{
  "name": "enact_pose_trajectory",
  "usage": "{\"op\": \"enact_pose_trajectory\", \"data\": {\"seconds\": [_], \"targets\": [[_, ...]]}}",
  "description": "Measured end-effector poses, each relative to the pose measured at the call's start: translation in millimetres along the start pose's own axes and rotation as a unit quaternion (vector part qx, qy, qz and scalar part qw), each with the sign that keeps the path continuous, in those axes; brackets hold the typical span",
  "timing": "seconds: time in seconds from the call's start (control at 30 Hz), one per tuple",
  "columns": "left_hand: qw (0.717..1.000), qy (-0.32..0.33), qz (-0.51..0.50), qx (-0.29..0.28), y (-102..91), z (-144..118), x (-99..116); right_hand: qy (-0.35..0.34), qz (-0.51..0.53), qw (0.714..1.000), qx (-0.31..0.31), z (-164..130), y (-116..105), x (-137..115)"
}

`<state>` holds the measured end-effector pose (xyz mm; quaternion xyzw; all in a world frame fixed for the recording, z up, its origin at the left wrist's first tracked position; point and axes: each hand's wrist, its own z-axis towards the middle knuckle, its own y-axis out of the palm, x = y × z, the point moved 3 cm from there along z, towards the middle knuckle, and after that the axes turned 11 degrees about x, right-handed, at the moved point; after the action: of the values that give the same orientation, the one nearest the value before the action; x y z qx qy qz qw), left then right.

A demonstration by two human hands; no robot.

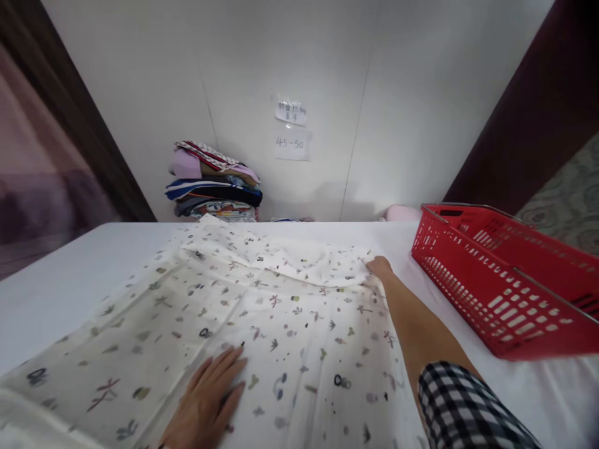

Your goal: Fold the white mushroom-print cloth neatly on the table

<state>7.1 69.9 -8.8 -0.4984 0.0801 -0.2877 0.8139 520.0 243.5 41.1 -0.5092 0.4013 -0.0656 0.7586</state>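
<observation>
Printed cloth under both hands

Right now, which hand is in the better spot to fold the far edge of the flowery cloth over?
Probably the right hand: it already reaches the far edge of the cloth, at the rumpled fold. The left hand lies flat on the near part, seemingly pinning it.

A garment-folding workstation in a workroom. A white table carries a red basket; folded clothes and paper notes stand against the wall.
</observation>
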Motion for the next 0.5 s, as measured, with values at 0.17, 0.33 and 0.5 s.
{"op": "enact_pose_trajectory", "data": {"seconds": [0.17,0.33,0.5], "targets": [[0.999,-0.01,-0.044,0.0,3.6,2.3,0.2,-0.07,0.063,0.995,0.033,-42.5,-20.0,-38.5],[0.976,-0.118,-0.184,0.01,-11.4,19.4,12.2,-0.265,0.138,0.954,-0.002,-155.0,-58.3,-107.1],[0.739,-0.372,-0.556,0.08,-46.0,33.0,60.4,-0.429,0.167,0.883,-0.09,-307.3,-65.2,-124.5]]}}
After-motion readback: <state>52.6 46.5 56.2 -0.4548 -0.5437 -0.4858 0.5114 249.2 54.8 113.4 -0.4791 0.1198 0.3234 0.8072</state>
